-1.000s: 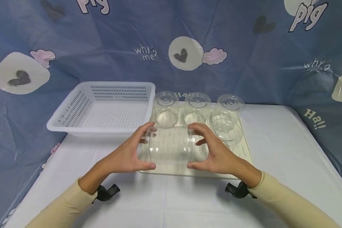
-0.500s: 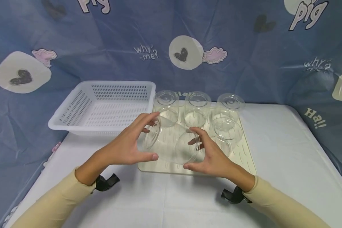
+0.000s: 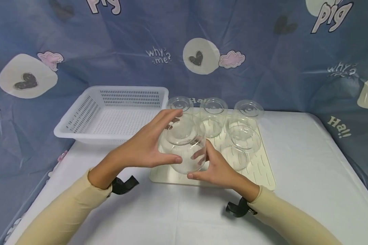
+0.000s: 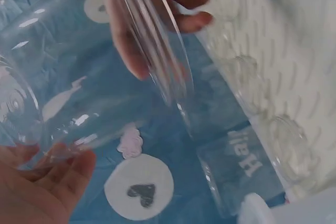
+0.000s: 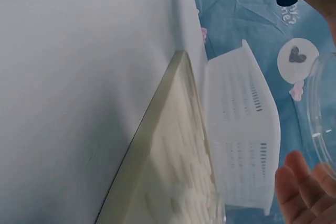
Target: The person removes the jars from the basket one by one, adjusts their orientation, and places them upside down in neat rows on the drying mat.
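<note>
A clear jar (image 3: 188,153) is held above the pale mat (image 3: 162,175), tilted with its base up and its mouth toward the mat. My left hand (image 3: 147,144) grips the base end, thumb in front and fingers behind. Around the mouth end, my right hand (image 3: 216,168) holds the jar from below right. Ridged rings at the mouth of the jar (image 4: 89,93) show in the left wrist view. Several similar clear jars (image 3: 213,117) stand base-up on the mat, in a back row and at the right; the held jar partly hides the back-left one.
A white perforated basket (image 3: 110,140) stands at the back left, beside the mat. White cloth (image 3: 306,163) covers the table. Behind it hangs a blue printed curtain (image 3: 125,34).
The jar has turned from lying sideways to base up, mouth down. My left hand has risen and moved right; my right hand has shifted left, below it.
</note>
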Motion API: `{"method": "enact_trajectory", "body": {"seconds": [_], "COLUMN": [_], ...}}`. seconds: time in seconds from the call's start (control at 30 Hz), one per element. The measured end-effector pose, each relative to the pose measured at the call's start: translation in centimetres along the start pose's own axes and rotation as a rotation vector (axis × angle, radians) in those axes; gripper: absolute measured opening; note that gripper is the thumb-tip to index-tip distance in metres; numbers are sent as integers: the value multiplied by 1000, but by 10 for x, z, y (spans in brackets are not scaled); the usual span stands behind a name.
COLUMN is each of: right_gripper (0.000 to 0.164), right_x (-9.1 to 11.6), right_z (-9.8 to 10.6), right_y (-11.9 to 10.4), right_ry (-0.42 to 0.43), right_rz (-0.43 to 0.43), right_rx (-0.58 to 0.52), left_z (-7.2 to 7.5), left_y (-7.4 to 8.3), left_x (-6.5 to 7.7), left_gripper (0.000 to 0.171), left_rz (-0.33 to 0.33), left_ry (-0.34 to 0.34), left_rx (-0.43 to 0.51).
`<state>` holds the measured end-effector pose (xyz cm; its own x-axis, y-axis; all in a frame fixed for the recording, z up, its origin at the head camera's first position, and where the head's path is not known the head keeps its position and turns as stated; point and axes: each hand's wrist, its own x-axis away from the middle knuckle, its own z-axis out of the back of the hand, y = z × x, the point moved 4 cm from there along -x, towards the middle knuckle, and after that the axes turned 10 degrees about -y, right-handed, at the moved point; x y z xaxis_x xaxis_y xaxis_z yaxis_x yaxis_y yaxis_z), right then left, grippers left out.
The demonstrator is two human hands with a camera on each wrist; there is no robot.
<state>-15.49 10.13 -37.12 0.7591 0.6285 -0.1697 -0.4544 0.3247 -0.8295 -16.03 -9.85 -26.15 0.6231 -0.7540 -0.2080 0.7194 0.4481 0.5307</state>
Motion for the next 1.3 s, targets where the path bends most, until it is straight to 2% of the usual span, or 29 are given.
{"method": "enact_trajectory", "body": {"seconds": [0.27, 0.63, 0.77, 0.9, 0.97, 1.03, 1.17, 1.3], "right_gripper": [95, 100, 103, 105, 102, 99, 81, 60], "right_x": [-5, -9, -9, -6, 1, 11, 39, 66], "right_z": [0, -4, -3, 4, 11, 19, 42, 65], "right_y": [1, 4, 4, -1, -7, -15, -33, -44], "right_ry": [24, -2, -31, -71, -90, -97, -87, -82], "right_rz": [9, -15, -24, 1, 18, 40, 100, 172], "right_rx": [-43, -39, 11, 98, 185, 317, 574, 682], "left_z": [3, 2, 3, 5, 6, 7, 5, 1], "left_y": [6, 0, -1, 1, 0, -1, -6, -12], "left_x": [-5, -2, -1, 1, 1, 2, 5, 11], "left_gripper": [105, 103, 103, 102, 101, 101, 98, 95], "left_rz": [28, 50, 74, 74, 79, 92, 126, 178], "left_ry": [-14, -42, -29, -10, -7, -9, -17, -24], "left_rx": [-11, -4, -18, -54, -59, -60, -47, -27]}}
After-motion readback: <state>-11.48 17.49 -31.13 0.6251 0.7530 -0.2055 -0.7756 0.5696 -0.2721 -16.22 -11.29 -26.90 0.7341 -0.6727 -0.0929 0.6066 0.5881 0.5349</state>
